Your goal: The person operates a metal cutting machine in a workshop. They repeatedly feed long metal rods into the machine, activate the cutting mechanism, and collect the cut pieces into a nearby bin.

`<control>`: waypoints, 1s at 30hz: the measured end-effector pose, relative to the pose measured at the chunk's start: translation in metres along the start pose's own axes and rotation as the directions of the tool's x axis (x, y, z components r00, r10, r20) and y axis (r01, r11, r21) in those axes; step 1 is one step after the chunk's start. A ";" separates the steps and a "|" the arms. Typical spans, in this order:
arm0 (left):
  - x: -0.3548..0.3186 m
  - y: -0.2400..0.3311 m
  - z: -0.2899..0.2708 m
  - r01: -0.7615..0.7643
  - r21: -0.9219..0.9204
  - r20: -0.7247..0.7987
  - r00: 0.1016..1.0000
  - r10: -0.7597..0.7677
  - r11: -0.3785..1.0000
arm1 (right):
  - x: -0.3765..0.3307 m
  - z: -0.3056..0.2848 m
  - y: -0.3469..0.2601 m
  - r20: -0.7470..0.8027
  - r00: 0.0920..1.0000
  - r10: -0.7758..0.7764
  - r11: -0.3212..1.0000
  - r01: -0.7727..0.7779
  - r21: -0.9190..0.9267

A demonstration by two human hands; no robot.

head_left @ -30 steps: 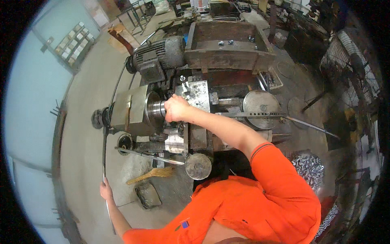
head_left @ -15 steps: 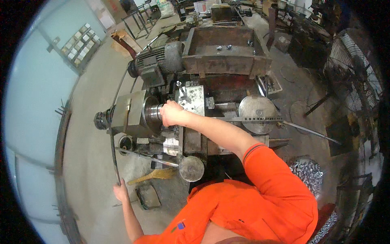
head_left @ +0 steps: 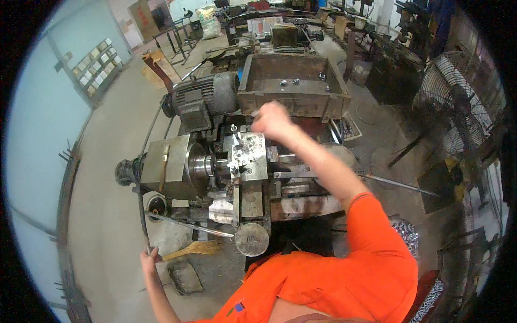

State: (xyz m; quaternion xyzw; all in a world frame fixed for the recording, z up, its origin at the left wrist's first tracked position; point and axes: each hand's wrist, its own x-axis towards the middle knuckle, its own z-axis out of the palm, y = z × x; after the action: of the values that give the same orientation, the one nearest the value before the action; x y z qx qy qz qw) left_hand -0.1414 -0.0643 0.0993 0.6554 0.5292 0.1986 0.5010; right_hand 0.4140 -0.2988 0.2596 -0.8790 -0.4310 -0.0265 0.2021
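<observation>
My left hand is closed round the lower end of a long dark lever at the near left of a small lathe. The lever rises along the lathe's headstock. My right hand hovers over the machine, just in front of a wooden box. Its fingers are curled, and what they hold, if anything, is hidden and slightly blurred. Below and left of this hand lies the tool block with upright bolts. The round shiny spindle nose faces that block.
Several small metal parts lie in the box. An electric motor stands left of it. Near me are a round handwheel, a straw broom and a dustpan. A large fan and shiny parts are at right.
My right hand has left the spindle nose and moved up and right toward the box. My left hand stays on the lever, which has shifted slightly. The view has tilted upward.
</observation>
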 end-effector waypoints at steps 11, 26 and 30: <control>0.010 -0.014 -0.009 0.040 0.005 -0.044 0.998 -0.039 0.999 | -0.032 -0.025 0.119 -0.374 0.927 0.001 0.988 0.058 0.146; 0.083 0.000 -0.011 0.216 -0.077 0.148 0.968 -0.203 0.973 | -0.525 -0.014 0.307 -0.108 0.353 0.930 0.316 -0.912 -0.260; 0.053 -0.023 -0.023 0.248 -0.113 0.059 0.968 -0.242 0.962 | -0.512 0.008 0.319 0.248 0.470 0.847 0.530 -0.719 -0.449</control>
State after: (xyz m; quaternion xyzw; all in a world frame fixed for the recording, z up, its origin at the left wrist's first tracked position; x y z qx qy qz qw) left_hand -0.1519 -0.0079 0.0747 0.5579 0.5819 0.1516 0.5720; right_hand 0.3368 -0.8525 0.0332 -0.9775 0.0013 0.2076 -0.0387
